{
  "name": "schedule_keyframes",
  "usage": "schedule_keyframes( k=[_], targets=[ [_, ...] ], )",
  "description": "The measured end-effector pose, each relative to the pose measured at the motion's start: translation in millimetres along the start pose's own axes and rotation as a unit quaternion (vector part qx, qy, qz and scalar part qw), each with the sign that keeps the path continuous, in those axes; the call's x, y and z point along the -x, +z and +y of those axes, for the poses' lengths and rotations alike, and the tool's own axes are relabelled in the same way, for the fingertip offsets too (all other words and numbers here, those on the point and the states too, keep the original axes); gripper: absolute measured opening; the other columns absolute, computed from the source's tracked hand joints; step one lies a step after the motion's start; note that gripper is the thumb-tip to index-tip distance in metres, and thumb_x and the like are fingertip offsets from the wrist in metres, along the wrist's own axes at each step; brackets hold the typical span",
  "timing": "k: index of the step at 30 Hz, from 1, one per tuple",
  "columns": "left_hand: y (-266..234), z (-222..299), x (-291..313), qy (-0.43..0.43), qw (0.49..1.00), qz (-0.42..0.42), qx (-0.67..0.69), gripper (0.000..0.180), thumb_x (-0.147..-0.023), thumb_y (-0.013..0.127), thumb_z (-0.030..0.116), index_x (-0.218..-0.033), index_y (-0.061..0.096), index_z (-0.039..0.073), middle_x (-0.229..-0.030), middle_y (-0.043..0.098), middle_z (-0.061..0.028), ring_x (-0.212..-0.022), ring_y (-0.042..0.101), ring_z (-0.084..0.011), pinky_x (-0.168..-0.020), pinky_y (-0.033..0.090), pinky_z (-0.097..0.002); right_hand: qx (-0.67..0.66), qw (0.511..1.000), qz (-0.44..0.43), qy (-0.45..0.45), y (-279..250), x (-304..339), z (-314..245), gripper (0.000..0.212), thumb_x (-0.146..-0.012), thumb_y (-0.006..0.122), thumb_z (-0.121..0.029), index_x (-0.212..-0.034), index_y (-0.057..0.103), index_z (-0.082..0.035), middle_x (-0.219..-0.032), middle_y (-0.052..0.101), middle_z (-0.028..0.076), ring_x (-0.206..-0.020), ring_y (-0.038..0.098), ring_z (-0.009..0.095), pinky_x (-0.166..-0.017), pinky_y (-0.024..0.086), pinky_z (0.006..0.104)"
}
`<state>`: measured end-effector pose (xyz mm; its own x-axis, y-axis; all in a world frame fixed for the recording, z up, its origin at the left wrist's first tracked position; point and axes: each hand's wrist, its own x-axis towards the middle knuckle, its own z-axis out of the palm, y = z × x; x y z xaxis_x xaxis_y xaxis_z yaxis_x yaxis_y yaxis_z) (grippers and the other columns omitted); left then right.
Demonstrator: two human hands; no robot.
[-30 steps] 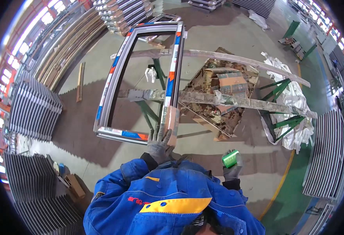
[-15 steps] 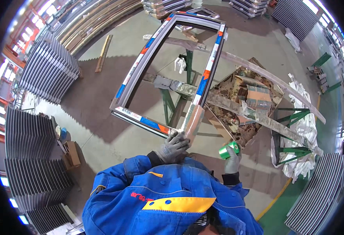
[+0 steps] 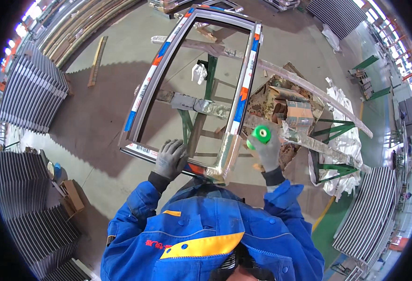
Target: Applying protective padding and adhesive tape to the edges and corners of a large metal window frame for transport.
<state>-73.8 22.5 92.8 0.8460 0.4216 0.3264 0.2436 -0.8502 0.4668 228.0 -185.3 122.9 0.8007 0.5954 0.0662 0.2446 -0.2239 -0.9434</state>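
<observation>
A rectangular window frame (image 3: 140,105), covered with blue, white and orange protective tape, lies across two padded rails in front of me. My left hand (image 3: 170,159), in a grey glove, rests on its near side with the fingers stretched out. In my gloved right hand (image 3: 268,151) is a roll of green stretch film (image 3: 262,134), held beside the frame's right side with its core end facing up. Clear film (image 3: 228,157) covers the near right corner of the frame. Whether a strand runs from it to the roll I cannot make out.
Green-legged trestles carry the wrapped rails (image 3: 330,146). Right of the frame, a low bin (image 3: 290,112) holds cardboard scraps, with white sheeting (image 3: 341,175) beyond. Stacked grey profiles (image 3: 32,93) stand on the left and more (image 3: 370,210) at the lower right. A wooden strip (image 3: 97,61) lies on the floor.
My left hand has moved left from the wrapped corner along the near side. My right hand has raised the film roll forward and slightly left, turning its end upward. The view has shifted a little.
</observation>
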Motion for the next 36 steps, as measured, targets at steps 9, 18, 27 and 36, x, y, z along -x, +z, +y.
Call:
schedule_keyframes(
  k=[9, 18, 27, 36],
  targets=[
    [4.8, -25.8, -4.7, -0.004, 0.999, -0.013, 0.045, 0.017, -0.087, 0.070, 0.022, -0.098, 0.070, 0.008, -0.104, 0.073, -0.0112, -0.095, 0.070, -0.0317, -0.091, 0.055, -0.0453, -0.028, 0.992, 0.056, -0.105, 72.1, -80.0, -37.2, 0.064, -0.082, 0.084, -0.005, -0.138, 0.053, -0.003, -0.125, 0.061, 0.008, -0.111, 0.062, 0.018, -0.098, 0.052, 0.0327],
    [6.0, -33.6, -1.3, -0.007, 0.997, -0.001, 0.073, 0.018, -0.087, 0.069, 0.024, -0.096, 0.070, 0.008, -0.107, 0.072, -0.0100, -0.100, 0.069, -0.0297, -0.094, 0.053, -0.0444, 0.137, 0.983, -0.001, -0.125, 76.5, -84.8, 0.5, 0.074, -0.082, 0.084, -0.008, -0.146, 0.046, 0.002, -0.134, 0.058, 0.013, -0.121, 0.059, 0.021, -0.105, 0.050, 0.0333],
    [2.7, -28.8, -9.4, -0.001, 0.997, 0.006, 0.078, 0.015, -0.086, 0.071, 0.018, -0.097, 0.069, 0.008, -0.102, 0.074, -0.0113, -0.095, 0.071, -0.0315, -0.093, 0.055, -0.0475, 0.126, 0.986, 0.098, -0.039, 14.2, -107.5, 9.9, 0.068, -0.079, 0.084, -0.014, -0.139, 0.055, -0.001, -0.123, 0.066, 0.012, -0.113, 0.064, 0.023, -0.099, 0.052, 0.0375],
    [9.9, -16.4, -10.6, -0.016, 1.000, 0.004, 0.017, 0.012, -0.086, 0.069, 0.016, -0.096, 0.070, 0.009, -0.102, 0.074, -0.0110, -0.095, 0.070, -0.0319, -0.092, 0.054, -0.0474, 0.188, 0.978, 0.069, -0.063, -18.8, -101.4, 100.2, 0.064, -0.079, 0.080, -0.012, -0.138, 0.056, -0.005, -0.119, 0.066, 0.017, -0.109, 0.066, 0.030, -0.094, 0.053, 0.0409]
  ],
)
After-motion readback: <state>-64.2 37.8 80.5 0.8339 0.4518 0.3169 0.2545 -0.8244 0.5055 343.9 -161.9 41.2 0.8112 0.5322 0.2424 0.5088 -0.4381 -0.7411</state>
